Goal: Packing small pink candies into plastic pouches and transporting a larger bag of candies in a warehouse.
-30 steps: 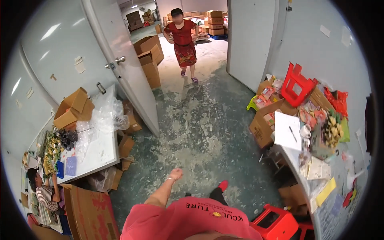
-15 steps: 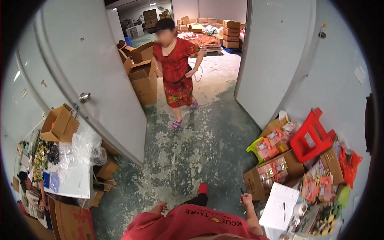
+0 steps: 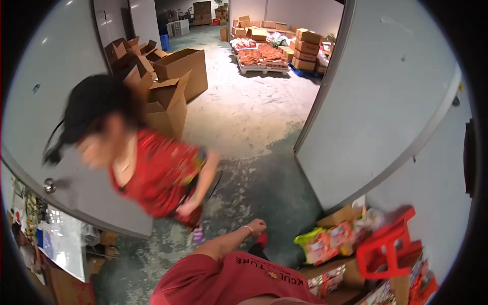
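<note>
My one visible hand hangs low in front of me at the end of a bare forearm, a thin band at the wrist; I take it for my left. Its grip is loosely curled with nothing in it, swinging free as in a walking stride. My other hand is out of view, so I cannot tell its grip.

Nearest to that hand, just up and to the left, a person in a red dress leans past me, blurred, one hand lowered close to mine but apart from it. To the right of my hand an open carton of bright snack packets sits on the floor beside a red plastic stool.

The concrete floor is worn and patchy. Pale doors stand open either side; beyond, cardboard boxes and a loaded pallet.
</note>
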{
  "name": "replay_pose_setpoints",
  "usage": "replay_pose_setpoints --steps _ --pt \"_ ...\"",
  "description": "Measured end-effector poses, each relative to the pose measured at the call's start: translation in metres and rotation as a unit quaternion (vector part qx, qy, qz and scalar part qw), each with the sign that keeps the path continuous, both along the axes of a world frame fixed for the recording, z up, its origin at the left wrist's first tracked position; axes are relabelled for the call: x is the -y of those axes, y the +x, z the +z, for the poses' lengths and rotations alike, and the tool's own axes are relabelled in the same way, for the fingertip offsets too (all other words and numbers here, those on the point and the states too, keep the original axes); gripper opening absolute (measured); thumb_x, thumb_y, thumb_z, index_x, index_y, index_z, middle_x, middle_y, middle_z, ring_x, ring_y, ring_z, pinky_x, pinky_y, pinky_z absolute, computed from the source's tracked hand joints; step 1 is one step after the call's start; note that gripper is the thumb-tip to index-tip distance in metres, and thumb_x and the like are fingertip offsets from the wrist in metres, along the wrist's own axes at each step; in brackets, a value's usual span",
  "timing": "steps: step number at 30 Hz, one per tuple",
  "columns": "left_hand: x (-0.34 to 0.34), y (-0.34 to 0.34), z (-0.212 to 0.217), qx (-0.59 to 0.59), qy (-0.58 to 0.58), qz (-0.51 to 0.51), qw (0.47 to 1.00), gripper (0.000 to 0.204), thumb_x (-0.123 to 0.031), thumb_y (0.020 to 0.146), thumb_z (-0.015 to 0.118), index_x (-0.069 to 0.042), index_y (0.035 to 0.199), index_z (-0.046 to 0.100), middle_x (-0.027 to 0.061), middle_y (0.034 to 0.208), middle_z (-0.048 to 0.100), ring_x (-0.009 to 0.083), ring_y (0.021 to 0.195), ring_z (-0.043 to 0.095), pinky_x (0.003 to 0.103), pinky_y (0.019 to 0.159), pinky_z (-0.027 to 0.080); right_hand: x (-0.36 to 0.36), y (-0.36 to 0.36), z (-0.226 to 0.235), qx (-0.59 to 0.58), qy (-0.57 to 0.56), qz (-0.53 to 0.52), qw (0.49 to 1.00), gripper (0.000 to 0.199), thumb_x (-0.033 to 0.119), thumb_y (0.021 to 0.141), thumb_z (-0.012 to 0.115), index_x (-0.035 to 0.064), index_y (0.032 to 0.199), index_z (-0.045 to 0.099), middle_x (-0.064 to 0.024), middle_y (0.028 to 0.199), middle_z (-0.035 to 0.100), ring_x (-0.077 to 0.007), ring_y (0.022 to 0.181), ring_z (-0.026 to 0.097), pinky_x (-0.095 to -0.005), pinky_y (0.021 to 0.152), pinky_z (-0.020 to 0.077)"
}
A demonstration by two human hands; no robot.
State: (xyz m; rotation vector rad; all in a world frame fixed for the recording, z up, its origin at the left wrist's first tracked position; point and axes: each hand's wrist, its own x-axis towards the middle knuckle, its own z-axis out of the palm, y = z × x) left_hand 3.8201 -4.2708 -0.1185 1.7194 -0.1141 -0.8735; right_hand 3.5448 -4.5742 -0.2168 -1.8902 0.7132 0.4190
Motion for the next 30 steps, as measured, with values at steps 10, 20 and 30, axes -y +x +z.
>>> replay_pose_setpoints --steps 10,20,30 --pt "-0.037 0.26 -0.008 0.08 0.132 0.111 0.982 0.027 -0.023 0.069 0.055 -0.006 0.088 0.064 0.0117 0.081 0.063 0.023 0.077 0.061 0.034 0.068 0.047 0.062 0.501 0.073 -0.002 -0.039 0.072 0.997 0.015 0.017 0.071 0.059 0.0027 0.065 0.057 -0.0068 0.053 0.053 -0.0163 0.042 0.052 -0.0293 0.036 0.0403" --pt "-0.132 0.532 -0.005 -0.291 0.079 0.384 0.873 0.024 -0.02 0.077 0.055 -0.005 0.097 0.054 0.0099 0.082 0.059 0.0214 0.059 0.059 0.035 0.047 0.045 0.002 0.742 0.066 -0.077 -0.08 0.107 0.988 0.02 0.02 0.071 0.06 0.0001 0.072 0.059 -0.0112 0.06 0.058 -0.0184 0.049 0.054 -0.0323 0.045 0.0417" --pt "-0.19 0.904 -0.015 -0.12 0.107 0.334 0.929 0.023 -0.016 0.077 0.051 -0.004 0.096 0.054 0.0064 0.073 0.058 0.0176 0.06 0.058 0.03 0.046 0.041 -0.06 1.034 0.177 -0.272 -0.141 0.015 0.952 0.033 0.03 0.075 0.056 -0.0028 0.077 0.06 -0.0171 0.081 0.06 -0.0249 0.073 0.06 -0.0387 0.064 0.045"
